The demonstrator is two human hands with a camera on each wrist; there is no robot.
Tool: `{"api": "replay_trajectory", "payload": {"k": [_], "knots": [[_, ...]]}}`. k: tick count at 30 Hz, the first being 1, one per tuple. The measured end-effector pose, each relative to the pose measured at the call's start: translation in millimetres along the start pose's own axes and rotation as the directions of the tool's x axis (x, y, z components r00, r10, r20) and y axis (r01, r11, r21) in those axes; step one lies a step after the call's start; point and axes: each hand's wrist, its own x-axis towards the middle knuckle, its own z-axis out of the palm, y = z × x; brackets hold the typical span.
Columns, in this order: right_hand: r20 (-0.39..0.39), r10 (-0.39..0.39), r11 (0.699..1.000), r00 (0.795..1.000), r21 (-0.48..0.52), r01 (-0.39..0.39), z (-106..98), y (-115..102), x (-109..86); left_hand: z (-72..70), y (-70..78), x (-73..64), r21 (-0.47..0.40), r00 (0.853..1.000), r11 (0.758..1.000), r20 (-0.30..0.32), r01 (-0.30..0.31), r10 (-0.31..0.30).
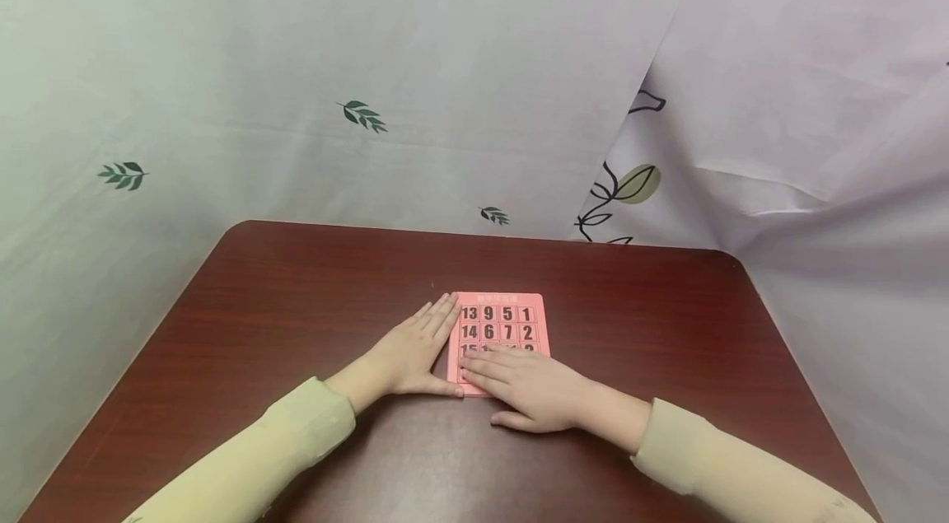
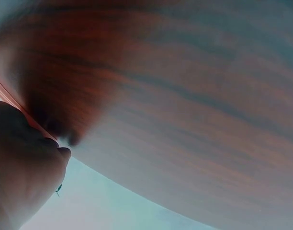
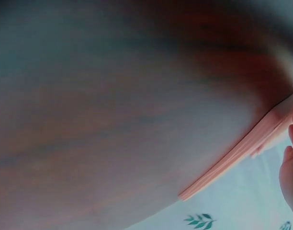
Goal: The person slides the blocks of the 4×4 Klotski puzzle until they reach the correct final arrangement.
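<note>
A pink square sliding number puzzle (image 1: 507,323) lies flat on the table, with black numerals on its tiles. My left hand (image 1: 415,350) rests along its left side, fingers straight against the edge and thumb spread to the lower left corner. Across the lower rows lies my right hand (image 1: 534,391), its straight fingers touching the tiles and covering several numbers. In the left wrist view, the left hand (image 2: 27,163) is dark beside a sliver of the pink frame. The right wrist view shows the puzzle's side edge (image 3: 232,155) and part of the right hand (image 3: 291,167).
The puzzle sits on a dark red-brown wooden table (image 1: 334,276) with rounded far corners. Pale cloth (image 1: 460,78) printed with leaves hangs behind the table and along its sides.
</note>
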Motion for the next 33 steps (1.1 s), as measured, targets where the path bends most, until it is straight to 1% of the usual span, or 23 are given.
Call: {"api": "replay_trajectory", "payload": {"k": [3,9,12,15,19,23,29,33], "knots": [[-0.018,0.027,1.0,0.999,0.005,-0.026,-0.3,1.7,-11.0,0.4,-0.3,0.2,0.012,1.0,1.0,0.016,0.003,-0.003],[-0.068,0.072,0.997,0.995,0.021,-0.071,1.5,7.5,-42.9,-1.8,-1.4,-0.7,0.009,0.999,1.0,0.037,0.012,-0.013],[-0.087,0.071,0.997,0.994,0.015,-0.07,2.2,8.9,-55.3,-3.1,-2.1,-1.4,-0.007,1.0,1.0,0.025,0.009,-0.009],[-0.096,0.057,0.998,0.994,0.003,-0.057,3.0,9.2,-61.6,-4.3,-2.6,-2.1,-0.009,1.0,1.0,0.026,0.01,-0.01],[-0.097,0.04,0.999,0.994,-0.004,-0.04,3.4,8.9,-60.6,-4.0,-3.0,-2.5,-0.021,1.0,1.0,0.012,0.003,-0.002],[-0.087,0.031,0.999,0.996,-0.008,-0.032,1.5,7.4,-52.8,-2.7,-2.8,-1.9,-0.032,1.0,0.999,-0.009,-0.008,0.008],[-0.042,0.035,0.999,0.998,-0.014,-0.036,-0.3,4.2,-38.8,-3.2,-1.5,-0.8,-0.031,1.0,0.999,-0.009,-0.009,0.009],[-0.027,0.042,0.999,0.999,-0.02,-0.042,0.2,3.3,-35.7,-4.0,-1.4,-1.4,-0.028,1.0,1.0,-0.004,-0.004,0.004]]}}
